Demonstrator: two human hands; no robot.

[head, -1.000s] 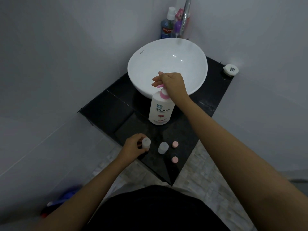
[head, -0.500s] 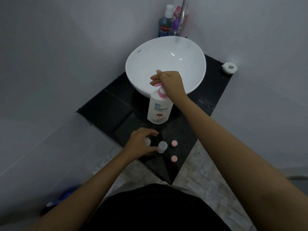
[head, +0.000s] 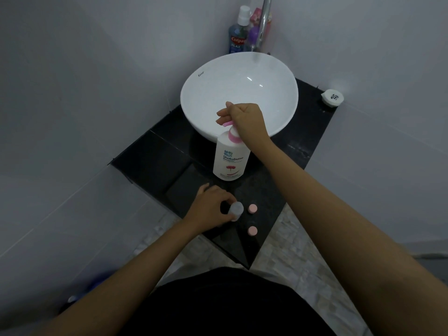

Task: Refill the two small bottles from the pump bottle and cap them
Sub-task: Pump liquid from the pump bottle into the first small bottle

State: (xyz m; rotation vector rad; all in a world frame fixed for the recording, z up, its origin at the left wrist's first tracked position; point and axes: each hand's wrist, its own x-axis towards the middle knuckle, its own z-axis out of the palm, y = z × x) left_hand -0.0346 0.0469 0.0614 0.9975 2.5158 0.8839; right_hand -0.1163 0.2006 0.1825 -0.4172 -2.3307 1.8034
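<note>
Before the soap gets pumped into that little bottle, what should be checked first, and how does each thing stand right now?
1. Small bottle gripped by the left hand: ok, fingers curl round it.
2. Its mouth is uncapped: ok; both pink caps lie on the black counter.
3. Bottle mouth under the pink pump nozzle: not ok; it sits down on the counter, well short of the nozzle.
4. Right hand on the pump bottle head: ok.
5. Pump bottle upright on the counter: ok.
6. The other small bottle is out of the way: cannot tell; the left hand hides it.
</note>
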